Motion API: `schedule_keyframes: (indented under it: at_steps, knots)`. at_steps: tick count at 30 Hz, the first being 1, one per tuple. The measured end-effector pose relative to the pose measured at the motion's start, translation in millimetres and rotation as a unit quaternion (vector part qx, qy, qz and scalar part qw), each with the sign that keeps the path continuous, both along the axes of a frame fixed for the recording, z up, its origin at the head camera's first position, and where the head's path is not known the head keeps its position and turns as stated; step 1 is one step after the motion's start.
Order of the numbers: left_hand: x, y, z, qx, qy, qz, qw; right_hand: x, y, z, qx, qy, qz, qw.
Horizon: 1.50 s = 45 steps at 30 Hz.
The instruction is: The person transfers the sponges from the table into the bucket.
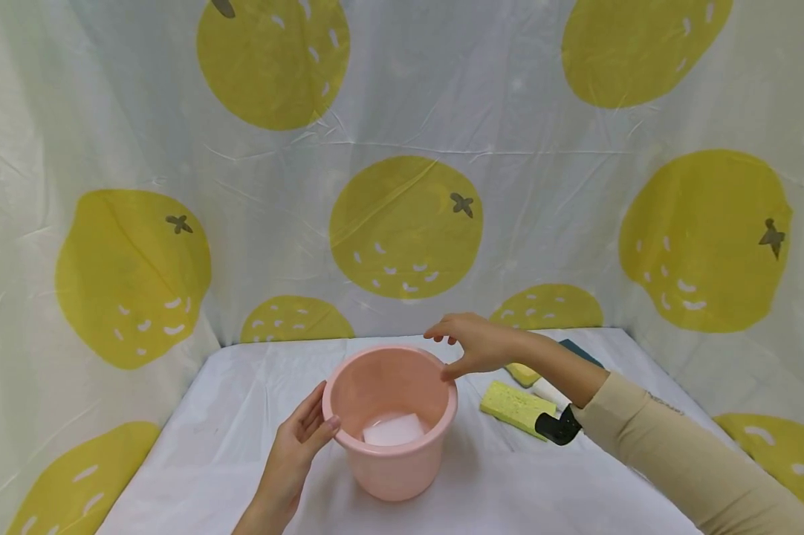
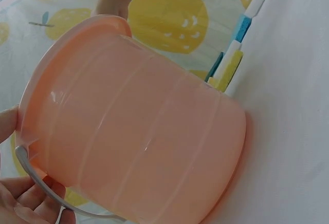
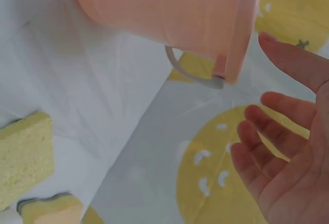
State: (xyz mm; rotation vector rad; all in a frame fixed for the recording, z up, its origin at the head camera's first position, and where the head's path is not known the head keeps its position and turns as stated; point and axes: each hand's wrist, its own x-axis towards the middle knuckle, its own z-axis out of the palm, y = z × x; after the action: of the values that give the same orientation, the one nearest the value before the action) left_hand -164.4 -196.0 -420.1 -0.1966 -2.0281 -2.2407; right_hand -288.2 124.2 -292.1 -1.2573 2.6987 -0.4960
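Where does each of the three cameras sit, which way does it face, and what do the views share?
Head: worn above, facing forward and down at the pink bucket on the white table; left hand, right hand and sleeve show.
Left wrist: beside the bucket's wall; fingers show by the handle.
Right wrist: low, looking past the open palm at the bucket rim.
Shared: bucket, yellow sponge.

A makeshift staged corner, not a real room: a lemon-print plastic curtain (image 1: 402,186) hangs behind and beside both hands, and a white cloth-covered table (image 1: 241,416) lies under them, sponges (image 1: 517,407) at right
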Motion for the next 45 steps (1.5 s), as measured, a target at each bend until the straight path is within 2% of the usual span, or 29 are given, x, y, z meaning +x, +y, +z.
schedule_keyframes:
  at_steps: [14, 22, 29, 37, 45]
  knots:
    - [0.2, 0, -0.1, -0.003, -0.002, 0.006, 1.0, -0.4, 36, -18.0, -0.007, -0.02, -0.042, 0.999]
    - [0.0, 1, 2.6, -0.006, 0.016, 0.002, 0.9999, -0.9, 58, -33.6, -0.01, -0.033, -0.074, 0.997]
    - [-0.2, 0, 1.4, 0.002, 0.011, 0.0, 0.9999, -3.3, 78, -58.7, -0.01, -0.026, -0.09, 0.996]
    - [-2.0, 0, 0.5, 0.004, 0.012, 0.001, 0.9999, -5.6, 95, -94.4, -0.024, -0.054, -0.125, 0.99]
    - [-0.7, 0, 0.9, 0.006, 0.02, -0.007, 0.9998, -4.1, 99, -114.0, -0.024, -0.069, -0.159, 0.985]
